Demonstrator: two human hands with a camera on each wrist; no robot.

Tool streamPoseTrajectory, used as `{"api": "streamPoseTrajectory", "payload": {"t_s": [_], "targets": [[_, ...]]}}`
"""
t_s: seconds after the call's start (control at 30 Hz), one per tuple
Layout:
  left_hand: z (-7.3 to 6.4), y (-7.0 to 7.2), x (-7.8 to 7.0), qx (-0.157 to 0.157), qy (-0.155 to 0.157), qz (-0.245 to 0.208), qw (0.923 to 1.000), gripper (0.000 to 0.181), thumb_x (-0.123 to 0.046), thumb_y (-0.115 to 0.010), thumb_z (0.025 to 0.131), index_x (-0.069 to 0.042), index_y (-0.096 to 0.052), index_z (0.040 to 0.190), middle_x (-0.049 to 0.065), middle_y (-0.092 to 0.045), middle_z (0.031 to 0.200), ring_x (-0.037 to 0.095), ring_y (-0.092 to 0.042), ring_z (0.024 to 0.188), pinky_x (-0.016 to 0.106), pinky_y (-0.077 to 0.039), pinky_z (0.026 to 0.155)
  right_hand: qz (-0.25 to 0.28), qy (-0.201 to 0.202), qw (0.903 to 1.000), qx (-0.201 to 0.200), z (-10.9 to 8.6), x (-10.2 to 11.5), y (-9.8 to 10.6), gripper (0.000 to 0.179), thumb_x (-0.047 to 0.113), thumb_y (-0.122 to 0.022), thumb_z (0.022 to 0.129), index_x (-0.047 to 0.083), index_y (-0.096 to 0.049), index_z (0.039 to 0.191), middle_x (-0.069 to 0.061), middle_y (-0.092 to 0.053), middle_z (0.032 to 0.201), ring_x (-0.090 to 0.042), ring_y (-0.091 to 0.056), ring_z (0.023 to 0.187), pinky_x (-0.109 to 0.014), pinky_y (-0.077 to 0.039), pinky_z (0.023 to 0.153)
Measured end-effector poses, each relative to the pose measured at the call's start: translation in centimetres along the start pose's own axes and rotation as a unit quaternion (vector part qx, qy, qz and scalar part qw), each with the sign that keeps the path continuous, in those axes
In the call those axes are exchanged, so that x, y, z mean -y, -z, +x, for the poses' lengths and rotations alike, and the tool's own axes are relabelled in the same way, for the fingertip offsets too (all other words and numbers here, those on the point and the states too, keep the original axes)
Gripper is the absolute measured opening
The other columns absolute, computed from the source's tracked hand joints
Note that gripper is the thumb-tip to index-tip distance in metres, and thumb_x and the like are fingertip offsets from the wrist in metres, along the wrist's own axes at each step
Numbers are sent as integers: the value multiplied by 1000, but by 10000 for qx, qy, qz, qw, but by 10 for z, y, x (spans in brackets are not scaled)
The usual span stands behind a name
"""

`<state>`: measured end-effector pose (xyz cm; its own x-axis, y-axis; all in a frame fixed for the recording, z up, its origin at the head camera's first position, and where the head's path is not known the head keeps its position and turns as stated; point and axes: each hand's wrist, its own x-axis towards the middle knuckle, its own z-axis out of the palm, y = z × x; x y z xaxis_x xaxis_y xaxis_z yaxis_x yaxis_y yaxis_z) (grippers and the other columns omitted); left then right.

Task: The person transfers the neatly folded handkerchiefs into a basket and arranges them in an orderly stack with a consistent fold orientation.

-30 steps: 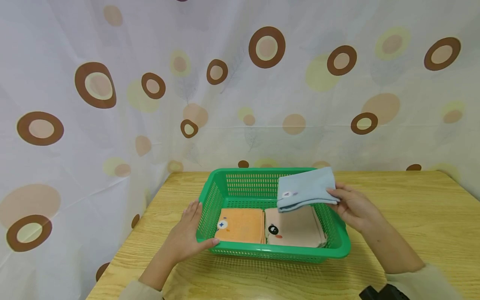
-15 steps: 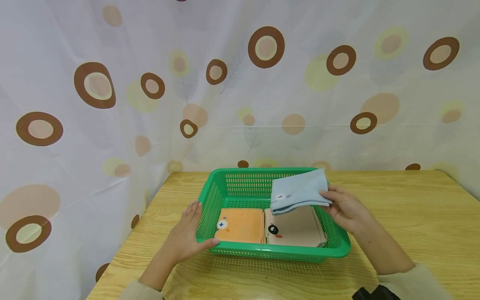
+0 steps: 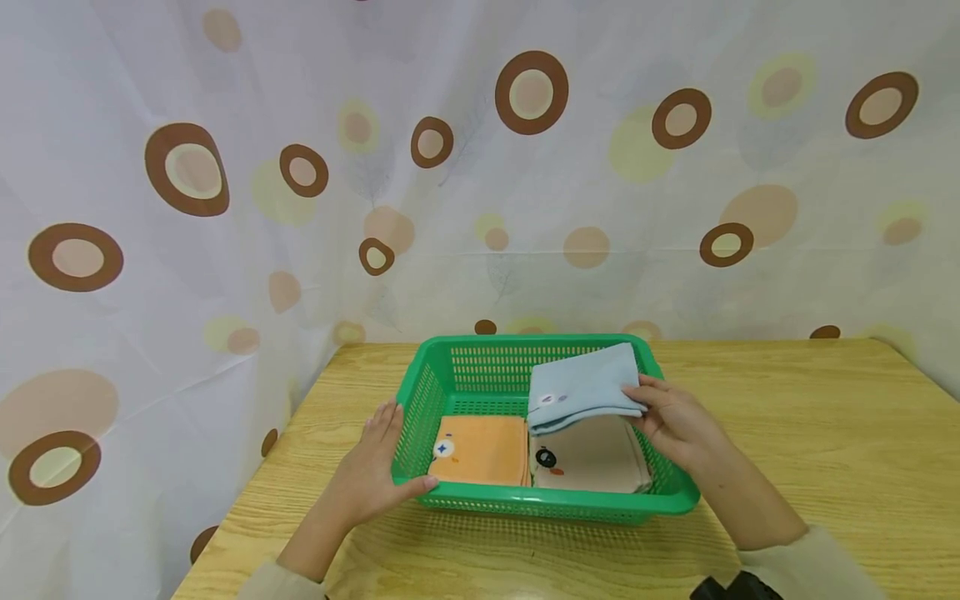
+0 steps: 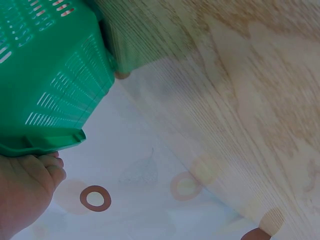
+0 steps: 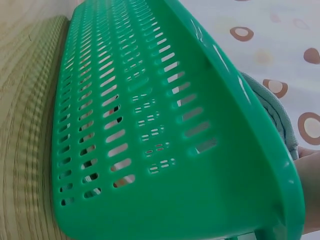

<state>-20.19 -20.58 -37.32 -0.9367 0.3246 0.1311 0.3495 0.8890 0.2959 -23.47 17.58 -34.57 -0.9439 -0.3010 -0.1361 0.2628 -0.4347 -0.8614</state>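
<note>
My right hand (image 3: 678,425) pinches the right edge of a folded light-blue towel (image 3: 581,383), thumb on top. The towel hangs tilted over the right half of a green plastic basket (image 3: 525,493). Beneath it a folded beige towel (image 3: 592,458) with an embroidered face lies in the basket's front right; to its left is a folded orange towel (image 3: 483,450). My left hand (image 3: 371,475) rests against the basket's front left corner, fingers straight along the side and thumb on the front rim. In the right wrist view, the basket wall hides most of the blue towel (image 5: 272,107).
The basket stands on a wood-grain table (image 3: 810,433). Behind and to the left hangs a white curtain (image 3: 450,200) printed with brown rings and pale dots. The back part of the basket shows its bare slotted floor (image 3: 487,406).
My right hand has carried the blue towel leftward and slightly down, farther over the basket. My left hand, the basket and the other towels keep their places.
</note>
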Motion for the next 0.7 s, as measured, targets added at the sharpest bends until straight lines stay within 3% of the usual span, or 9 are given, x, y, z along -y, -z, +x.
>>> {"api": "streamPoseTrajectory", "payload": {"t_s": [0.23,0.47,0.7], "targets": [[-1,0,0,-105,-70,40,9999,104,-60,-57,80,7,-12,145,19,-5,155,34,-7,144,49,-15,116,16,-9,10000,-43,1,-3,-6,75,7,-49,95,2,5,148,8,-53,103,0,-60,91,-15,-51,83],[-1,0,0,-106,-57,62,9999,104,-61,-56,80,6,-12,146,19,-5,155,35,-8,144,49,-15,116,70,24,10000,50,3,-7,-13,46,6,-48,95,5,-26,135,8,-58,99,-2,-61,89,-16,-51,82],[-1,0,0,-101,-39,20,9999,104,-61,-56,79,6,-12,146,19,-7,155,34,-7,144,49,-16,116,-161,15,9998,80,7,-11,-21,63,5,-45,96,-2,-7,146,9,-56,99,-1,-60,89,-15,-51,81]]}}
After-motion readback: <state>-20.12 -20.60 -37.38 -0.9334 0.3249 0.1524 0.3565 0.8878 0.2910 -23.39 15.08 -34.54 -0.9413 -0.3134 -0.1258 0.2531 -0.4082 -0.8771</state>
